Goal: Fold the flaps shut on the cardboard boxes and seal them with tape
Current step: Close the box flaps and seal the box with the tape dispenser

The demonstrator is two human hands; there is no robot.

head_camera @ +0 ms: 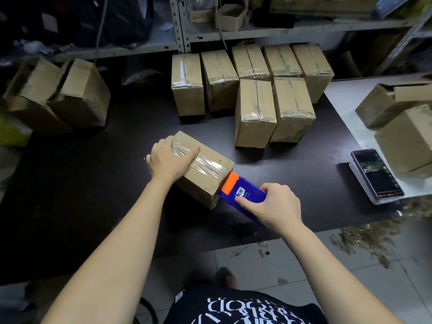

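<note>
Fingers of left hand [167, 160] mostly out of sight behind box [205, 174]. Rear of dispenser [243, 195] hidden under right hand [275, 206]. Cropped at frame edge: right-edge boxes [406, 127]. Blurred: upper-left boxes [58, 94]. Screen of phone [376, 174] unreadable.

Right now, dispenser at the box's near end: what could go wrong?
1. The tape on the box already looks wrinkled; running it down the end may trap creases and seal weakly.
2. The left hand grips only the far end, so a pull from the tape dispenser could pivot the box on the table.
3. The right hand has its thumb near the orange cutter end; a slip might nick it.
</note>
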